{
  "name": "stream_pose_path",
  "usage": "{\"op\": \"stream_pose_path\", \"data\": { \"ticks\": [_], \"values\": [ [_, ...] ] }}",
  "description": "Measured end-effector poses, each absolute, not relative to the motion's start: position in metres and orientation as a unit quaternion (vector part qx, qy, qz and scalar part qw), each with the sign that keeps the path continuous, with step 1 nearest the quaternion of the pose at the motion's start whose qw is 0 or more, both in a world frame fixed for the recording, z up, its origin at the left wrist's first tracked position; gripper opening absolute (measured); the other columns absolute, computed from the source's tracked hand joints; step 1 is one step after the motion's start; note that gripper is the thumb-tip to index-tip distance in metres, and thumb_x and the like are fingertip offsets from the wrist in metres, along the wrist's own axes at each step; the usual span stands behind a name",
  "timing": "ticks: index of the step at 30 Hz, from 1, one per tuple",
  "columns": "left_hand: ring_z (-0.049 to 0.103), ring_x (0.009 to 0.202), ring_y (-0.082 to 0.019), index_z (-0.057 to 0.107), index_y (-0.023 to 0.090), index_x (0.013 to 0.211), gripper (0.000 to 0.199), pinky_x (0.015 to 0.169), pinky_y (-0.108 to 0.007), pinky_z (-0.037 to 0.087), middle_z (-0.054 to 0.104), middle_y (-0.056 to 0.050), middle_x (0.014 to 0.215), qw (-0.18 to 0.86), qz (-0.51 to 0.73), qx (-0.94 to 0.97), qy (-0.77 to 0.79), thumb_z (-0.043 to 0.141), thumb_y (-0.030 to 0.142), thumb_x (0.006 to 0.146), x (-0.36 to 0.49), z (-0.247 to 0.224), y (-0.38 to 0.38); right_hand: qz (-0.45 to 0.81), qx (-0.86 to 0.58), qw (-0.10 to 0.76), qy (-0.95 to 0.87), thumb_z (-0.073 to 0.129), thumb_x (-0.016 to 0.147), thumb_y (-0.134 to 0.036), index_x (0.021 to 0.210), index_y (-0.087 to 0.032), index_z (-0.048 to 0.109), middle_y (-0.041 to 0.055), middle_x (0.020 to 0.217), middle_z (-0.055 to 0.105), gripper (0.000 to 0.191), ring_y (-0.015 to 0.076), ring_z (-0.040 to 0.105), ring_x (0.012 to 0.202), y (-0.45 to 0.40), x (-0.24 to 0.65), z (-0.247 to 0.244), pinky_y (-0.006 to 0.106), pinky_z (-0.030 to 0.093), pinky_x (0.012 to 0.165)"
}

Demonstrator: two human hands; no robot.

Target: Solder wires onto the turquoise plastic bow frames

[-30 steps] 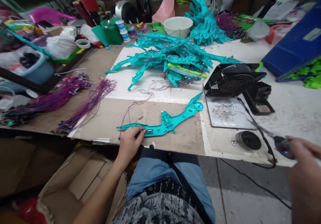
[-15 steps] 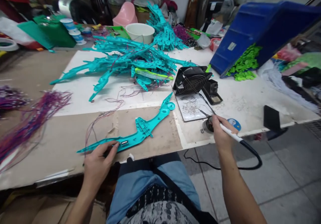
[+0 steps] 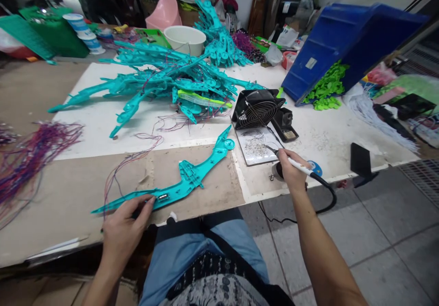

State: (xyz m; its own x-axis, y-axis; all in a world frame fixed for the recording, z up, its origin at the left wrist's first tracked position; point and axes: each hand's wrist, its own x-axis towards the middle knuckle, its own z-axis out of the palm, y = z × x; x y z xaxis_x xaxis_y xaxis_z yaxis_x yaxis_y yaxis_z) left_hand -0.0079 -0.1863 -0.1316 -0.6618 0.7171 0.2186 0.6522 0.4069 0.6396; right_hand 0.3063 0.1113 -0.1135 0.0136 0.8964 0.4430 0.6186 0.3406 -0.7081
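Note:
A teal plastic bow-shaped part [image 3: 185, 183] lies on the brown board near the front edge. My left hand [image 3: 126, 221] pinches at its left portion, beside a small metallic piece [image 3: 163, 197] set in it; thin red and blue wires [image 3: 115, 171] run up from there. In my right hand [image 3: 291, 171] is a soldering iron [image 3: 300, 165], its tip pointing left over a white tile [image 3: 257, 147] scattered with bits. A round dark container [image 3: 277, 170] stands just left of that hand. Behind the tile is a black fan [image 3: 257, 109].
Many teal parts [image 3: 171, 79] are heaped at the back. Wire bundles [image 3: 37, 159] lie at the left. A tilted blue bin [image 3: 322, 45] with green pieces [image 3: 327, 88] stands at the back right. The iron's black cable [image 3: 329, 196] hangs off the table edge.
The view has shifted slightly. My right hand has moved the iron a little, with its tip now over the tile. My left hand keeps its place at the teal part.

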Motion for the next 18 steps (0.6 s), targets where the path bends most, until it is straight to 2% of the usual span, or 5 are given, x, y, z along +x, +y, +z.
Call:
{"op": "stream_pose_path", "data": {
  "ticks": [10, 16, 18],
  "values": [
    [0.066, 0.072, -0.019, 0.07, 0.023, 0.082, 0.035, 0.066, -0.027, 0.051, 0.072, -0.001, 0.079, 0.057, 0.359, 0.409, 0.837, 0.055, 0.055, 0.081, -0.009, -0.131, -0.188, 0.193, -0.578, 0.454, -0.65, 0.062, 0.076, -0.044, 0.081, -0.014, 0.074, 0.0066, 0.074, 0.072, 0.032, 0.0218, 0.067, 0.068, 0.108, 0.306, -0.106, 0.031, 0.052, 0.064],
    [0.066, 0.072, -0.019, 0.07, 0.022, 0.083, 0.032, 0.066, -0.029, 0.05, 0.072, -0.002, 0.079, 0.054, 0.362, 0.4, 0.84, 0.057, 0.051, 0.08, -0.009, -0.131, -0.185, 0.165, -0.606, 0.498, -0.599, 0.063, 0.076, -0.045, 0.086, -0.015, 0.074, 0.006, 0.072, 0.07, 0.033, 0.0207, 0.065, 0.063, 0.073, 0.336, -0.085, 0.033, 0.052, 0.061],
    [0.065, 0.071, -0.019, 0.069, 0.021, 0.081, 0.028, 0.068, -0.029, 0.05, 0.071, -0.003, 0.078, 0.06, 0.375, 0.402, 0.833, 0.058, 0.046, 0.081, -0.005, -0.127, -0.185, 0.167, -0.606, 0.509, -0.588, 0.062, 0.077, -0.046, 0.092, -0.017, 0.073, 0.0056, 0.071, 0.068, 0.034, 0.0214, 0.064, 0.062, 0.051, 0.339, -0.08, 0.035, 0.053, 0.061]
  ]
}}
